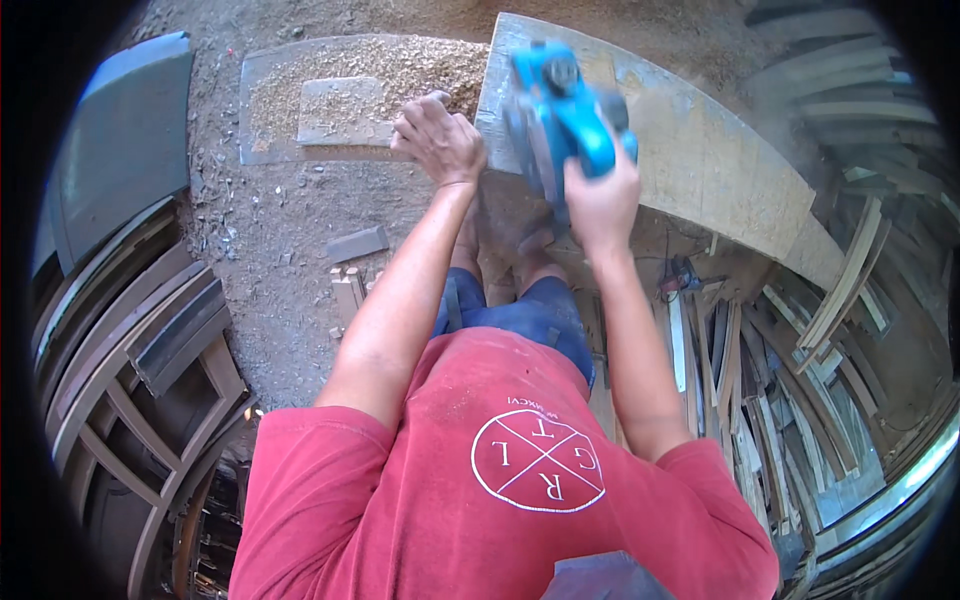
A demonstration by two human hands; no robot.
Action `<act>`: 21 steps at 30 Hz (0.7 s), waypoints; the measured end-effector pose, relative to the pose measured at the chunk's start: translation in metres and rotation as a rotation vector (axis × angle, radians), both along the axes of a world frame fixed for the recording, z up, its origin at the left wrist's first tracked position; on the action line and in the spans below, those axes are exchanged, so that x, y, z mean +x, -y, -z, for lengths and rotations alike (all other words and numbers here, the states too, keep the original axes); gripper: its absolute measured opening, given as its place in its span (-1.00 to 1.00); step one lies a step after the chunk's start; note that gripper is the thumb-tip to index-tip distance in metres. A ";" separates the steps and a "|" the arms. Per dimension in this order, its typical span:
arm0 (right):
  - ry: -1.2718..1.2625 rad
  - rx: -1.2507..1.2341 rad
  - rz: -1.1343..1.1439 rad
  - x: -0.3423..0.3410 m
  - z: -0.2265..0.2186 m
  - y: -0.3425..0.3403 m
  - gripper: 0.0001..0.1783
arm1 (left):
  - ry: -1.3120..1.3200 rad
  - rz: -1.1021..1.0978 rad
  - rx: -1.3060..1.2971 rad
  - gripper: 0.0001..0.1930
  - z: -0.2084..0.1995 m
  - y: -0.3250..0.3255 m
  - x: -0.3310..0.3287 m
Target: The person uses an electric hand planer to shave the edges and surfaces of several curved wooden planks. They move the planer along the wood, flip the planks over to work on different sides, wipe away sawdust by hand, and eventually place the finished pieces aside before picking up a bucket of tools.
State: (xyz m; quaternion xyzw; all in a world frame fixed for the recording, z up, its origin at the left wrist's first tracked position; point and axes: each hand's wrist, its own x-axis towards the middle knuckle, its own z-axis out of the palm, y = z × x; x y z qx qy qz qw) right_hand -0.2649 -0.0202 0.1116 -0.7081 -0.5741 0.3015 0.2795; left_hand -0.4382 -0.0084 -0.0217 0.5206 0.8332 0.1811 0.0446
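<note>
In my right hand [603, 205] is the handle of a blue electric planer [575, 110], slightly blurred. The tool stands over the left part of a long pale wooden board [700, 140], whose worn top runs off to the right. My left hand [440, 138] is beside the board's left end, fingers curled in and wrist next to the edge. Whatever those fingers may hold is hidden. Just left of that hand, a flat panel [275, 145] lies on the ground under wood shavings [420, 65], with a smaller rectangular piece [340, 110] on top.
Curved wooden frames [150, 400] and a dark panel [130, 140] are stacked at the left. Many loose wood strips [760, 400] pile up at the right. A small wood offcut [357, 244] lies on the dirt floor [260, 260], and a small red-and-dark tool [680, 275] sits below the board.
</note>
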 end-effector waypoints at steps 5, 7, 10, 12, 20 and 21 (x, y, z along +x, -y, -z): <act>0.087 0.117 0.028 -0.038 0.013 -0.139 -0.66 | 0.040 0.010 -0.020 -0.67 -0.002 -0.004 0.002; -0.118 0.127 -0.014 -0.057 -0.019 -0.153 -0.62 | 0.054 0.006 -0.001 -0.68 0.002 -0.002 -0.003; -0.042 0.156 -0.004 -0.039 0.021 -0.110 -0.63 | 0.171 0.046 0.050 -0.72 0.003 0.005 -0.016; -0.073 0.019 0.048 -0.025 0.009 -0.043 -0.47 | 0.170 0.070 0.189 -0.73 0.003 0.024 -0.053; -0.087 -0.077 0.093 -0.032 -0.009 0.061 -0.29 | -0.031 -0.180 0.067 -0.70 0.009 0.086 -0.181; -0.091 -0.067 0.070 -0.040 -0.002 0.038 -0.28 | -0.044 -0.197 0.063 -0.69 0.010 0.089 -0.187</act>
